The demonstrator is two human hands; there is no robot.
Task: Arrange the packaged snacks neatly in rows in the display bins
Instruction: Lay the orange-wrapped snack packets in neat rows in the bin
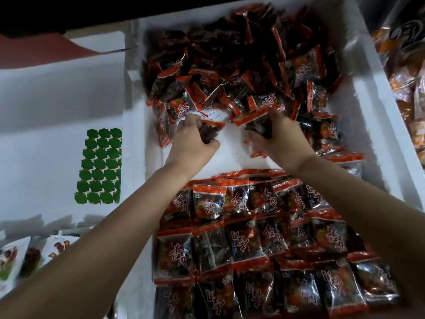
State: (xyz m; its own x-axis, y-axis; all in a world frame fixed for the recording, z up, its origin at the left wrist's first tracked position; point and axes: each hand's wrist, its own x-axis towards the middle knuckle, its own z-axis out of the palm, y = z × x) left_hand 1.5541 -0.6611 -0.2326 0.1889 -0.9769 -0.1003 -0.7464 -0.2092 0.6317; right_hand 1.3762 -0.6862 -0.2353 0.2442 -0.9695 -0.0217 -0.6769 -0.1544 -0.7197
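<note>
At bin (358, 93) middle | left hand (192, 139), right hand (279, 137) each gripping packets (230, 72)

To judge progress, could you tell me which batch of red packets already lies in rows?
The near batch lies flat in rows; the far batch is a loose heap.

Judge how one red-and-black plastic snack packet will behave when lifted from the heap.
Probably light: left hand and right hand each hold a red-and-black plastic snack packet in curled fingers. Likely slippery, floppy: glossy film shines; the heap lies crumpled.

Far snack heap (230, 42) blurred, nearest packet row (253, 295) cut off below
</note>
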